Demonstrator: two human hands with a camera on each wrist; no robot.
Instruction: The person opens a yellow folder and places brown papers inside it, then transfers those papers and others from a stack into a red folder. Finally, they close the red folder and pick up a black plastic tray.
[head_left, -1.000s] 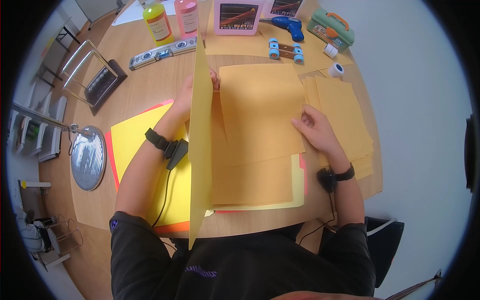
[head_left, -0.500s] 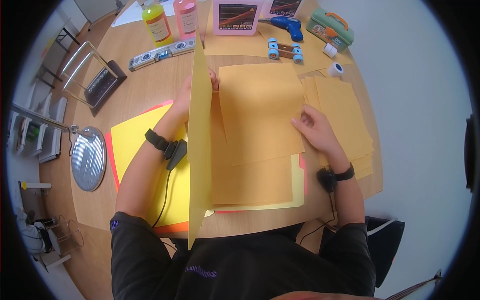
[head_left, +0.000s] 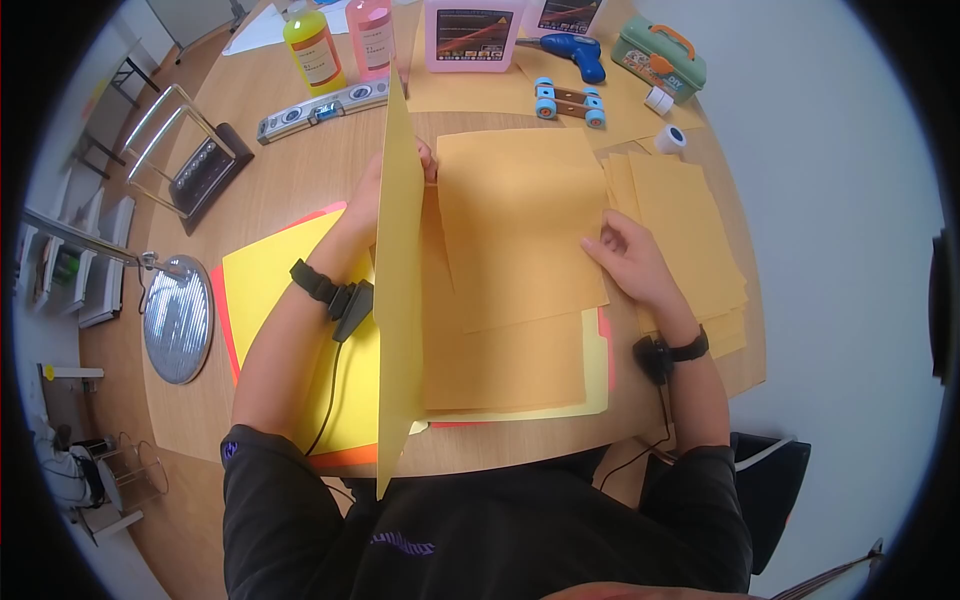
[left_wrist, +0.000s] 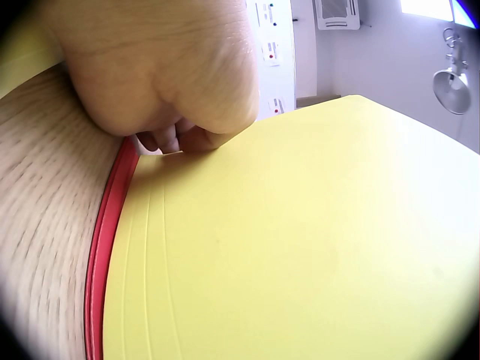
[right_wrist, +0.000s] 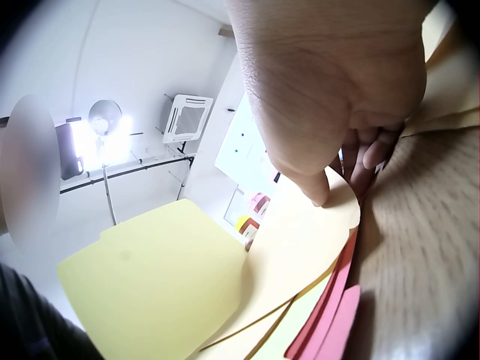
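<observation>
A yellow folder (head_left: pixel 596 380) lies open on the round wooden table (head_left: pixel 300 175). My left hand (head_left: pixel 375 190) grips its raised cover (head_left: pixel 400 300) near the top edge, so the cover stands upright; the left wrist view shows curled fingers (left_wrist: pixel 176 139) on the yellow cover (left_wrist: pixel 300 240). Tan sheets (head_left: pixel 500 360) lie stacked in the folder. My right hand (head_left: pixel 628 258) pinches the right edge of the top tan sheet (head_left: pixel 520 220), thumb on the paper (right_wrist: pixel 300 232). A pile of tan sheets (head_left: pixel 690 230) lies under and beside the right wrist.
A second yellow folder (head_left: pixel 262 275) on a red one lies left. At the back stand a yellow bottle (head_left: pixel 313 45), pink bottle (head_left: pixel 371 35), spirit level (head_left: pixel 325 103), pink jug (head_left: pixel 472 35), blue drill (head_left: pixel 570 48), green toolbox (head_left: pixel 660 58) and tape roll (head_left: pixel 671 140). A round lamp (head_left: pixel 177 316) sits far left.
</observation>
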